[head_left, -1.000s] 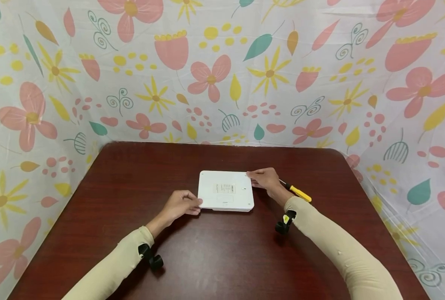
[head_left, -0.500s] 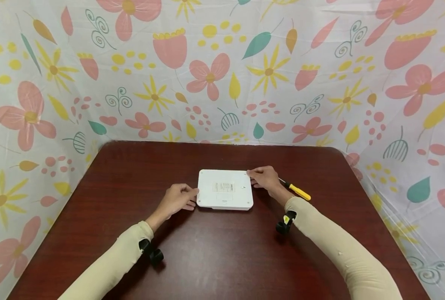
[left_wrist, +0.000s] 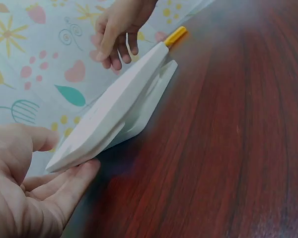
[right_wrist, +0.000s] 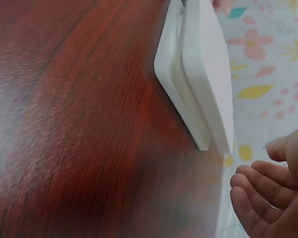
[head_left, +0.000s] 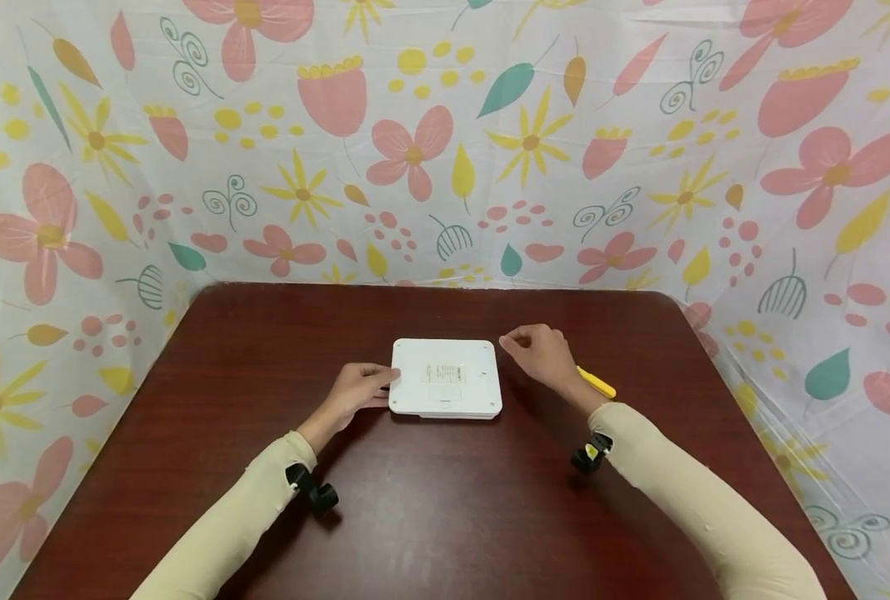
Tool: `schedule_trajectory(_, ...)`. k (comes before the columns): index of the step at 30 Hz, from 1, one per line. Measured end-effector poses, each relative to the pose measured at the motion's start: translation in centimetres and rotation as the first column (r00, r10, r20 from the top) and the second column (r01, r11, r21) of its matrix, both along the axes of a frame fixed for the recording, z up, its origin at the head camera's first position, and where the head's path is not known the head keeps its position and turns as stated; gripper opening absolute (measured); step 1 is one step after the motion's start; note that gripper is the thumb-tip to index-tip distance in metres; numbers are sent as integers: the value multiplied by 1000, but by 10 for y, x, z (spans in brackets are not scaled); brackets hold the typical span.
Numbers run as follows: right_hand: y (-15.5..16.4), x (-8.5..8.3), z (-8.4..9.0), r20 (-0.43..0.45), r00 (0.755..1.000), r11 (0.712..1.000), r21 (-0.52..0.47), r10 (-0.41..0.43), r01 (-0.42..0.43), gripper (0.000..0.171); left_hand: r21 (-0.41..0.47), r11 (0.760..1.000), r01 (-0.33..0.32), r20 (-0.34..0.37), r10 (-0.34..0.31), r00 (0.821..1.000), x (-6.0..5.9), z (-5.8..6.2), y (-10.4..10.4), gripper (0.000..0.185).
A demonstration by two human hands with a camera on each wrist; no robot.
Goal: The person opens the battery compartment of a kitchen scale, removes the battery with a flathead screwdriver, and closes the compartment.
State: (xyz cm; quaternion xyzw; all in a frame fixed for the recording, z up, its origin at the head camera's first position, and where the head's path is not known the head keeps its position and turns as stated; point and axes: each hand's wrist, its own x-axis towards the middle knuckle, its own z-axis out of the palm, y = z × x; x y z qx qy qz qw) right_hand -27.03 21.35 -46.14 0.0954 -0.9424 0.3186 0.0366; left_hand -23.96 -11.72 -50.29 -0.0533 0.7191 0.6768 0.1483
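Note:
A white kitchen scale (head_left: 445, 400) lies upside down near the middle of the table, with a printed label, a battery hatch and corner screws on the upturned underside. My left hand (head_left: 357, 387) grips its left edge; in the left wrist view the thumb is above the edge and the fingers (left_wrist: 84, 173) are beneath. Just off the far right corner, my right hand (head_left: 544, 354) is apart from the scale, its fingers loosely bent and holding nothing. Side on in the right wrist view, the scale's thick body (right_wrist: 213, 74) sits over a thinner plate.
A yellow-handled screwdriver (head_left: 597, 382) lies to the right, its shaft hidden behind the right hand and wrist. The dark red-brown table (head_left: 445, 517) has a flower-printed curtain (head_left: 415, 208) behind it and along both sides.
My right hand has let go of the scale's far right corner and drawn away to the right. The left hand has shifted up the left edge from the near corner.

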Motion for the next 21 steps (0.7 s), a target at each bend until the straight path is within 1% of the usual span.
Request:
schedule_trajectory(5, -7, 16, 9, -73, 992, 993, 68, 103, -98, 22, 45, 999, 20, -27, -18, 999, -1, -3, -1, 39)
schedule_trajectory(9, -16, 26, 11, -103, 980, 980, 123, 170, -157, 23, 78, 996, 49, -48, -45, 998, -2, -6, -3, 42)
schedule_trajectory(12, -25, 32, 9, -126, 968, 966, 167, 218, -195, 24, 94, 994, 53, -40, -50, 998, -2, -9, -5, 44)
schedule_trajectory(15, -34, 38, 6, -146, 949, 946, 212, 279, -246, 26, 112, 993, 49, -21, -47, 999, -2, -10, -6, 45)
schedule_trajectory(17, -39, 42, 4, -155, 932, 928, 236, 329, -288, 26, 115, 992, 46, -13, -45, 999, -2, -10, -6, 45)
schedule_trajectory(21, -48, 47, 0, -177, 895, 895, 267, 409, -357, 22, 116, 992, 51, -17, -50, 999, -1, -11, -4, 47)
